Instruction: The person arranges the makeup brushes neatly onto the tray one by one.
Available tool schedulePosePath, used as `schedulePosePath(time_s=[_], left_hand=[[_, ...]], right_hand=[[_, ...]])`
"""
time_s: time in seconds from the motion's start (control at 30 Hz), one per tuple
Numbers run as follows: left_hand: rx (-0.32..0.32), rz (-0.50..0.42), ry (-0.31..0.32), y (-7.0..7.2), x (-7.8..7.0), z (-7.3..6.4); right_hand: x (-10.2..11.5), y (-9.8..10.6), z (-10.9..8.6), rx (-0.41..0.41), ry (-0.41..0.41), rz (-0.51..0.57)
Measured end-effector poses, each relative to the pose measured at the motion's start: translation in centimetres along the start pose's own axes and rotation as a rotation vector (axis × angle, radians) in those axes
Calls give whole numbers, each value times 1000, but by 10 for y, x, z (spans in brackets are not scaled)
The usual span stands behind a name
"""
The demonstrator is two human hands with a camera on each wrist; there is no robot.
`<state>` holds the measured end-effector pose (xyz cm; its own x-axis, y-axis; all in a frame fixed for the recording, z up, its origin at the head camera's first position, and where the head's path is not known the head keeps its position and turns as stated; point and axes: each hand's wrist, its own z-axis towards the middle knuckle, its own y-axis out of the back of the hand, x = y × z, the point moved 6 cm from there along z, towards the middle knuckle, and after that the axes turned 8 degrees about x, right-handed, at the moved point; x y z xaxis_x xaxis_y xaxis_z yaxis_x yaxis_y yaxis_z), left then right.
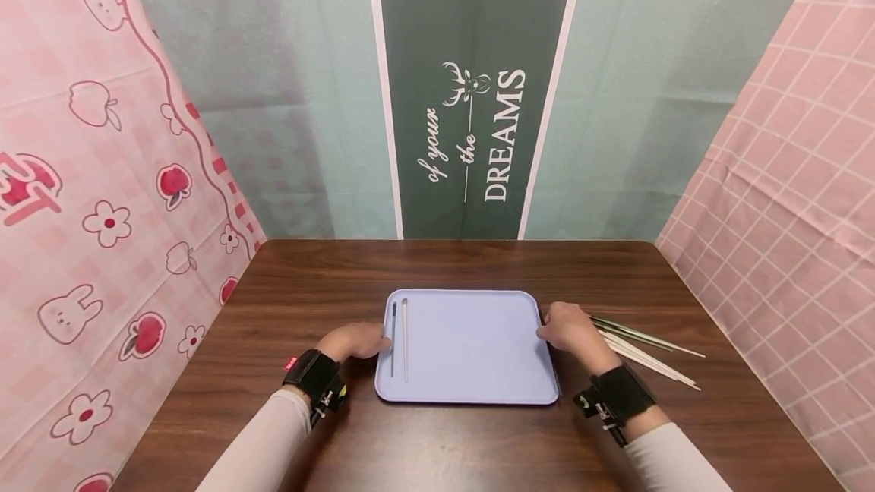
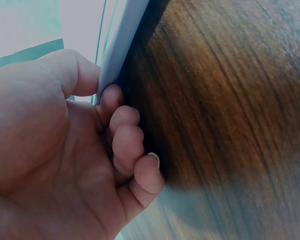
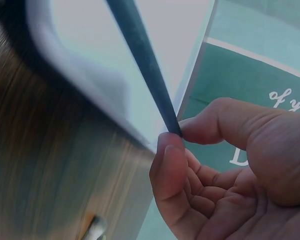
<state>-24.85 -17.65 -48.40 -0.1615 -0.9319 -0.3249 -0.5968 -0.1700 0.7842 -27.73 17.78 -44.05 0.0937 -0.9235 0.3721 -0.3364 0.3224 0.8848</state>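
A lavender tray (image 1: 472, 348) lies on the table. Two slender brushes rest along its left side, one dark (image 1: 393, 340) and one pale-handled (image 1: 405, 348). My left hand (image 1: 358, 339) grips the left rim; in the left wrist view the thumb and forefinger pinch the tray's edge (image 2: 119, 50), the other fingers curled below. At the tray's right rim is my right hand (image 1: 570, 329). Between its thumb and forefinger, in the right wrist view, it pinches the end of a dark slender stick (image 3: 145, 65), whose far end is out of that frame.
Several thin tapered sticks, pale (image 1: 649, 361) and green (image 1: 639, 334), lie fanned out right of my right hand, their left ends hidden behind it. The brown wooden table (image 1: 451, 443) meets a green printed curtain (image 1: 472, 21) behind, with pink cloths on both sides.
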Motion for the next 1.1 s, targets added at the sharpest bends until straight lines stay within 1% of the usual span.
schedulePosePath(time_s=[0.13,0.53,0.77,0.93,1.1], left_hand=[[1,1,8,0,1,0],[-12,8,0,0,0,-1],[-10,13,-4,0,0,-1],[-6,3,4,1,0,-2],[-5,11,6,2,0,-2]], right_hand=[[6,-3,3,2,-9,7],[27,-9,10,-11,-20,18],[43,-13,18,-19,7,18],[54,-15,22,-29,12,31],[64,-19,25,-26,17,17]])
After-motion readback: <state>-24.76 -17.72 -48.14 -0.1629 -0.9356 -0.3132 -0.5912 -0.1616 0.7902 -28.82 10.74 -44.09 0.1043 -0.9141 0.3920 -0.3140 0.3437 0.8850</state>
